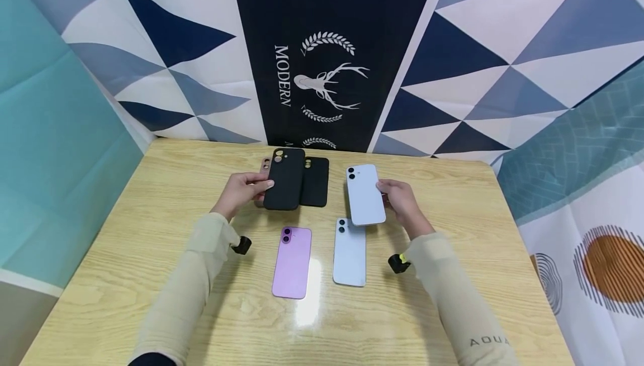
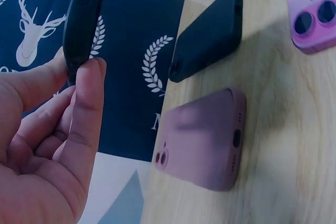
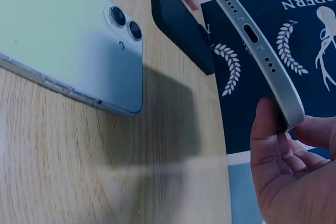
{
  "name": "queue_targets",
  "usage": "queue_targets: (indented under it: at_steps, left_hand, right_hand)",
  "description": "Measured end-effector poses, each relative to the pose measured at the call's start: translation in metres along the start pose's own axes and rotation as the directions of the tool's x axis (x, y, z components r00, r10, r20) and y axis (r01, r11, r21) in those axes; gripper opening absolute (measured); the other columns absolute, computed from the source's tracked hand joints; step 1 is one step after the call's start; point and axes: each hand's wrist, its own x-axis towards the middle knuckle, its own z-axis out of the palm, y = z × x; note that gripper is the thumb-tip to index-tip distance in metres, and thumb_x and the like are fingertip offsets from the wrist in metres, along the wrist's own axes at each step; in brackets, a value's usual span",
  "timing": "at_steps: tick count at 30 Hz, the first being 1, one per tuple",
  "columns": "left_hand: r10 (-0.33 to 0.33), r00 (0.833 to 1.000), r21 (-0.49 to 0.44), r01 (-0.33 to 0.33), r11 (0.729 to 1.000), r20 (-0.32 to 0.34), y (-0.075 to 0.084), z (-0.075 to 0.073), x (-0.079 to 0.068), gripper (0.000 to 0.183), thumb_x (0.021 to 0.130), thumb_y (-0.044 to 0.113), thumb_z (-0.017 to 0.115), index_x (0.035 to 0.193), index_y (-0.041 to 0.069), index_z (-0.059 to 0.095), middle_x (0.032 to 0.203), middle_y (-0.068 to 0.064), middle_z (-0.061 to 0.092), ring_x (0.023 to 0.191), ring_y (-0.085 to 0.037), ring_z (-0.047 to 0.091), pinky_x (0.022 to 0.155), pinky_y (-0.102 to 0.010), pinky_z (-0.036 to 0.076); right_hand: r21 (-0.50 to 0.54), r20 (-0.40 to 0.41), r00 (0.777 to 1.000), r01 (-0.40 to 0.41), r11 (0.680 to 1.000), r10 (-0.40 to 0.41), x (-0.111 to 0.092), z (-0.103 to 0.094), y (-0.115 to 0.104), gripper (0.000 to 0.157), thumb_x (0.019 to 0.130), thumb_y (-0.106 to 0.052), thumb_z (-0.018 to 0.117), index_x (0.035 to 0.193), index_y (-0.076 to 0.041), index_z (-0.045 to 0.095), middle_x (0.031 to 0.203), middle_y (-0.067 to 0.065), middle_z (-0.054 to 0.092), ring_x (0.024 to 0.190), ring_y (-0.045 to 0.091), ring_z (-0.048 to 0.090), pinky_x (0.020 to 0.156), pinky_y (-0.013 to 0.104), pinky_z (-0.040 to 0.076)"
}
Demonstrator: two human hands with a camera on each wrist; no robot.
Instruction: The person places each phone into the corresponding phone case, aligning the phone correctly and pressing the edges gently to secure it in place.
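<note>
Black case (image 1: pixel 285 183) pinched in left hand (image 1: pixel 242 191), pale phone (image 1: pixel 365 195) pinched in right hand (image 1: pixel 401 201), tops pointing forward, long axes roughly front-to-back, exact tilt unclear

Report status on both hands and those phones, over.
Left hand holding black case, off the table. Right hand holding pale phone, also off it. Second pale phone, purple phone lying flat. Nothing obviously in the way.
</note>
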Motion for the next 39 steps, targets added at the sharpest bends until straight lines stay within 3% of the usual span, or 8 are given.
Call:
queue_targets:
  at_steps: [5, 13, 30, 39]
  left_hand:
    - [-0.013, 1.0, 0.013, 0.012, 1.0, 0.018, 0.003, 0.006, 0.001, 0.042, 0.088, 0.024, 0.066, 0.125, 0.006, 0.059, 0.125, -0.013, 0.058, 0.066, 0.0, 0.06, 0.076, -0.024, 0.055]
    - [-0.025, 0.999, -0.017, 0.026, 1.0, 0.032, 0.009, 0.015, 0.0, 0.039, 0.087, 0.024, 0.067, 0.123, 0.007, 0.062, 0.118, -0.008, 0.06, 0.068, -0.004, 0.061, 0.095, -0.045, 0.049]
    - [-0.009, 0.998, -0.025, 0.01, 1.0, 0.059, 0.015, 0.025, 0.002, 0.034, 0.087, 0.024, 0.067, 0.117, 0.007, 0.065, 0.112, -0.009, 0.06, 0.069, -0.005, 0.062, 0.094, -0.047, 0.049]
    - [-0.013, 0.998, 0.025, 0.012, 1.0, 0.064, 0.017, 0.03, 0.003, 0.036, 0.087, 0.027, 0.067, 0.118, 0.009, 0.065, 0.118, -0.008, 0.061, 0.072, -0.004, 0.063, 0.086, -0.035, 0.055]
  right_hand:
    - [-0.006, 0.002, 1.0, -0.004, 1.0, 0.004, -0.001, 0.005, -0.001, 0.041, 0.099, -0.018, 0.044, 0.134, 0.003, 0.046, 0.089, -0.002, 0.055, 0.082, 0.01, 0.053, 0.076, 0.022, 0.049]
    - [0.008, -0.006, 1.0, 0.007, 1.0, -0.007, -0.003, 0.01, -0.001, 0.04, 0.099, -0.018, 0.045, 0.133, 0.003, 0.047, 0.088, -0.003, 0.055, 0.083, 0.012, 0.053, 0.078, 0.025, 0.049]
    - [0.027, -0.017, 1.0, 0.012, 1.0, -0.011, -0.003, 0.018, -0.005, 0.04, 0.099, -0.018, 0.045, 0.133, 0.003, 0.047, 0.089, -0.001, 0.055, 0.081, 0.012, 0.053, 0.079, 0.025, 0.05]
    - [0.048, -0.023, 1.0, 0.018, 0.999, -0.017, -0.005, 0.026, -0.009, 0.04, 0.099, -0.018, 0.045, 0.133, 0.002, 0.047, 0.09, 0.001, 0.055, 0.08, 0.012, 0.053, 0.071, 0.021, 0.05]
